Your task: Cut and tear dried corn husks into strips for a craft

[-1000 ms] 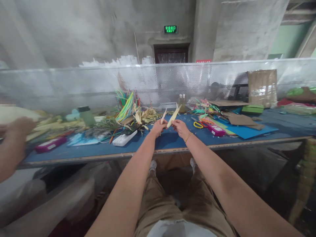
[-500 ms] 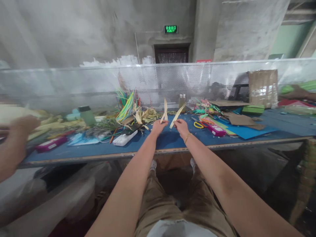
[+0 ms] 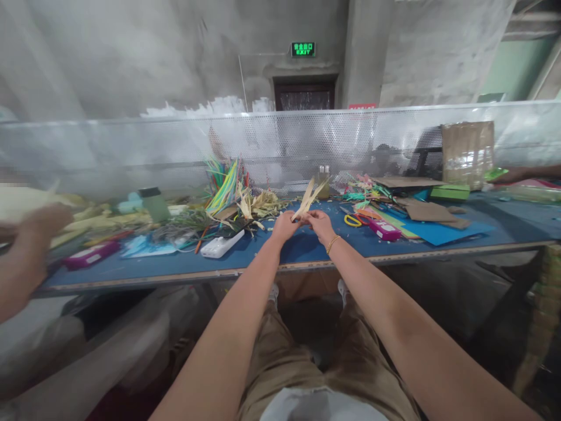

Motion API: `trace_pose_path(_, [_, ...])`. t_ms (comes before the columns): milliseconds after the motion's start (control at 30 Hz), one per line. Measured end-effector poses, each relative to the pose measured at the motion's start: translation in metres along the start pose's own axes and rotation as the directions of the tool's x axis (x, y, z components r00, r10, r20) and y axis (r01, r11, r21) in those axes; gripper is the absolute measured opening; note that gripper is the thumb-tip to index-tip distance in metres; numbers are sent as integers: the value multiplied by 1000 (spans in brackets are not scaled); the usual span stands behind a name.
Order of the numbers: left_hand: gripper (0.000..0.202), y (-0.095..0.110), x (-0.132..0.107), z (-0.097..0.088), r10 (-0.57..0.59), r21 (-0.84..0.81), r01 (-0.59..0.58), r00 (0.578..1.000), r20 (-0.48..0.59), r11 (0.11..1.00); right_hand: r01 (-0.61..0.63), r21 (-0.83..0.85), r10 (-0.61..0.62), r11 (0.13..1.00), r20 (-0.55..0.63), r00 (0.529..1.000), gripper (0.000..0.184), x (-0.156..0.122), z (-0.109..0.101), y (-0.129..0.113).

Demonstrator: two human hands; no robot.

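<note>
Above the blue tabletop (image 3: 245, 257), pale dried husk strips (image 3: 307, 199) fan upward from between my fingers. My left hand (image 3: 286, 227) pinches their lower ends from the left. Close against it, my right hand (image 3: 319, 225), with a gold bracelet at the wrist, is closed on the strips from the other side. The fingertips of both hands meet, and the strips' lowest ends are hidden there. Scissors with yellow and red handles (image 3: 353, 220) lie just right of my right hand. Left of my left hand is a heap of dried husks (image 3: 263, 206).
A white device (image 3: 221, 244), a bundle of colourful stems (image 3: 225, 187) and a green-grey bottle (image 3: 154, 204) are on the left. A purple box (image 3: 383, 229), blue sheet (image 3: 442, 232) and cardboard (image 3: 427, 211) lie right. A co-worker's hand (image 3: 39, 228) is at far left. A perforated screen (image 3: 175, 146) stands behind.
My hands have come together. The strips, held apart in separate hands before, now lie side by side in one fan, leaning right. At far right, a person's hand and green item moved.
</note>
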State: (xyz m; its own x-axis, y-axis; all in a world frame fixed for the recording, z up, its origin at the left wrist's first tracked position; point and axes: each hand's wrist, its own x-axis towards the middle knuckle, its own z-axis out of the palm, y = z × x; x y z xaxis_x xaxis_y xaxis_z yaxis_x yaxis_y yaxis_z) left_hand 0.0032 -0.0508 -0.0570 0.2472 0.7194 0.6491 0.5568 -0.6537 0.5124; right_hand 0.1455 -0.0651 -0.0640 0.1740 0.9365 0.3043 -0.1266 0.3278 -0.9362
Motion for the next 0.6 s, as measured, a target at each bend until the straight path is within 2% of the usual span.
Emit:
trace_pose_path(100, [16, 0, 1, 1, -168, -121, 163, 985, -33, 979, 1, 28, 0, 1000, -46, 999, 22, 2, 0, 1])
trace_pose_path(200, [16, 1, 1, 0, -280, -208, 273, 960, -4, 939, 14, 15, -13, 1000, -75, 997, 23, 3, 0, 3])
trace_pose_path(367, [19, 2, 0, 0, -327, -279, 326, 944, 46, 903, 44, -28, -46, 999, -48, 998, 20, 4, -1, 4])
trace_pose_path(500, [13, 0, 0, 0, -372, -357, 356, 928, 24, 863, 52, -3, -52, 999, -90, 995, 18, 5, -3, 3])
trace_pose_path(600, [13, -3, 0, 0, -360, -344, 343, 933, 18, 874, 59, 6, -59, 998, -53, 997, 20, 4, -3, 3])
